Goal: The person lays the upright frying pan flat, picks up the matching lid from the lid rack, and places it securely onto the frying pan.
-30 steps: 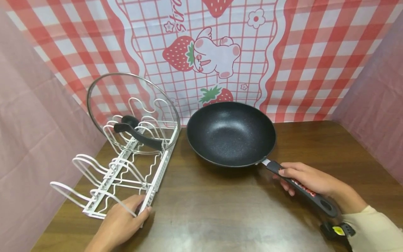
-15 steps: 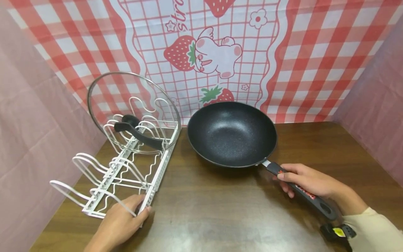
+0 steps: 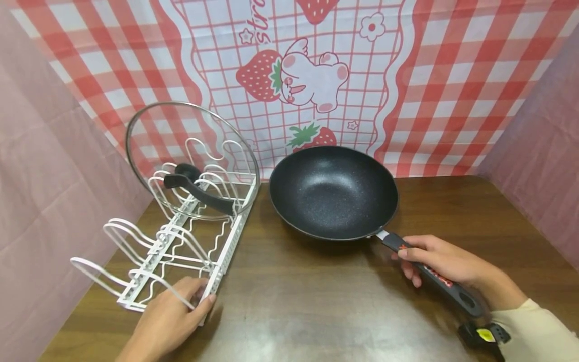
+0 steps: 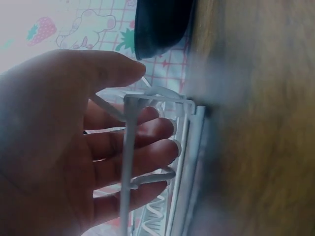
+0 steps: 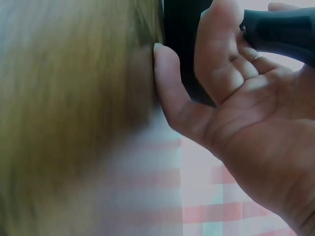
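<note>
On the table's left stands a white wire pan rack [image 3: 232,239] with upright loops. My left hand [image 3: 169,314] grips its near right corner; in the left wrist view the thumb lies on one side of the frame and the fingers [image 4: 152,155] pass on the other. A glass lid [image 3: 199,128] with a metal rim and black handle leans in the rack's far loops. To the right sits a black wok [image 3: 334,196], with its long handle [image 3: 452,289] pointing toward the near right. My right hand [image 3: 448,261] holds that handle close to the pan, partly covering it.
A brown wooden table [image 3: 289,311] lies under everything. Behind it hangs a red and white checked strawberry cloth [image 3: 434,100]. Pink cloth walls [image 3: 54,151] close both sides. A black wrist device [image 3: 484,333] sits by the right sleeve.
Both hands keep their holds. The wok and its handle have shifted very slightly to the right; rack and lid stay nearly in place.
</note>
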Demonstrator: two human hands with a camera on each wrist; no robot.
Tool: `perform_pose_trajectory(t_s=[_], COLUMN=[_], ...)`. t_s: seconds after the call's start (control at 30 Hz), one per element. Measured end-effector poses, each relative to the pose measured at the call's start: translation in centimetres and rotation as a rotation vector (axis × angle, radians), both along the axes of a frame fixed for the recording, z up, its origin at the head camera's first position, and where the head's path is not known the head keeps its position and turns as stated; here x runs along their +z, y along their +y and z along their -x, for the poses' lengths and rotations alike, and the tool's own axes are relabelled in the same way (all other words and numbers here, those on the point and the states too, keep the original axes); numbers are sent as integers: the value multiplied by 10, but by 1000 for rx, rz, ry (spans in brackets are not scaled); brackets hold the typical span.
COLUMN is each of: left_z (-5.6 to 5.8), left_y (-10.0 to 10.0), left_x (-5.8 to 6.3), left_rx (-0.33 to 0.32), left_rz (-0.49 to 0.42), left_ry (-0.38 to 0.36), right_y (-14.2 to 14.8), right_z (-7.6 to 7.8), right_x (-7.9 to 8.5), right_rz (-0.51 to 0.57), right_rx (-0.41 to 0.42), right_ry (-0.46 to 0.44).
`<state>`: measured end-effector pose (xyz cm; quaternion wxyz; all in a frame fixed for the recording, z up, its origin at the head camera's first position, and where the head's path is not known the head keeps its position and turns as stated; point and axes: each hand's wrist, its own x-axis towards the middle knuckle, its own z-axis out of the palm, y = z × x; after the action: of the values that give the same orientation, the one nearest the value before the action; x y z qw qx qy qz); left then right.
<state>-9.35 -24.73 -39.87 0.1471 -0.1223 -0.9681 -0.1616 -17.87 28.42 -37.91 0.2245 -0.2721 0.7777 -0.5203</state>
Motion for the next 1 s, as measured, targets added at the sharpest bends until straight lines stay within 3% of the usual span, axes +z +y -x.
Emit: perform_pose_trajectory(t_s=[0.3, 0.5, 0.7, 0.87, 1.0], left_z=[3, 4, 5, 8, 7], left_y=[0, -2, -5, -8, -7], left_x=[4, 8, 8, 9, 11], left_rx=[-56, -23, -19, 7, 21], left_rz=[-77, -143, -199, -185, -153], left_ry=[222, 335, 532, 717, 800], right_y=[0, -2, -3, -2, -3], right_z=[-1, 3, 4, 4, 4], right_x=[-3, -2, -2, -3, -4], right_rz=[96, 99, 111, 118, 113], right_rx=[23, 42, 62, 57, 49], right_ry=[-164, -147, -132, -126, -117])
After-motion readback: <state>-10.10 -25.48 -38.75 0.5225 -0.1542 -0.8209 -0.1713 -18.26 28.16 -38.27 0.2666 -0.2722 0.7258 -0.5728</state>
